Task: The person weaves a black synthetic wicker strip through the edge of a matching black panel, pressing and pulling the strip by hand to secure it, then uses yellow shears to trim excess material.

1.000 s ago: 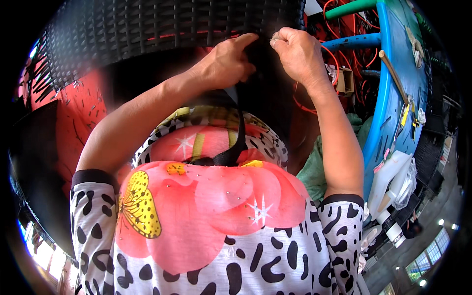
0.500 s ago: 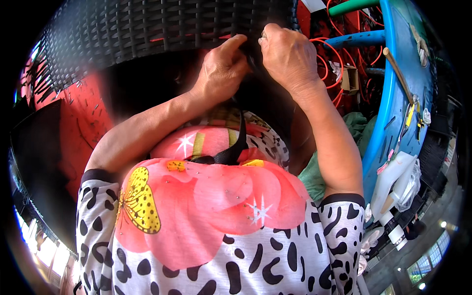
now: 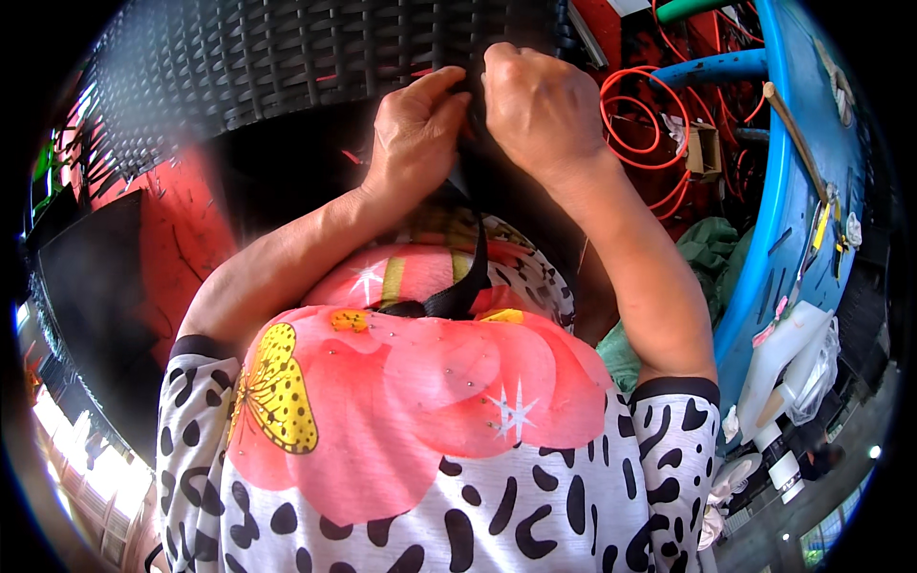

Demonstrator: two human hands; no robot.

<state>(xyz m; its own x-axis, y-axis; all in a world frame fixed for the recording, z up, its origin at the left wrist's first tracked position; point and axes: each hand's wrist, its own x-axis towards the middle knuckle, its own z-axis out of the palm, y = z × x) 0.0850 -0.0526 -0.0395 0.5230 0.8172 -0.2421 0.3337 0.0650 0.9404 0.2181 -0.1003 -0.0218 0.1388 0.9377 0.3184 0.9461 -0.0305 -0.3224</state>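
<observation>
A dark grey woven wicker panel [image 3: 277, 62] spans the top of the view, its lower edge curving in front of me. My left hand [image 3: 415, 134] is at this edge with thumb and forefinger closed together; what they pinch is too dark to make out. Just to its right, my right hand [image 3: 544, 115] is closed in a fist with its back to me, beside the panel's right end. Whatever it grips is hidden. A black flat strip [image 3: 470, 277] curves up from my lap toward the dark gap below the hands.
To the right, a blue table [image 3: 798, 220] bears a wooden-handled tool [image 3: 795, 141] and yellow-handled tools [image 3: 821, 224]. Orange-red tubing [image 3: 635, 164] lies coiled beside a small cardboard box [image 3: 704, 153]. Green cloth [image 3: 712, 253] is bunched below. Loose strand ends stick out at the panel's left.
Both hands have shifted slightly left, as has the panel's right end. The blue table and tubing appear farther right in the view. Both hands remain closed.
</observation>
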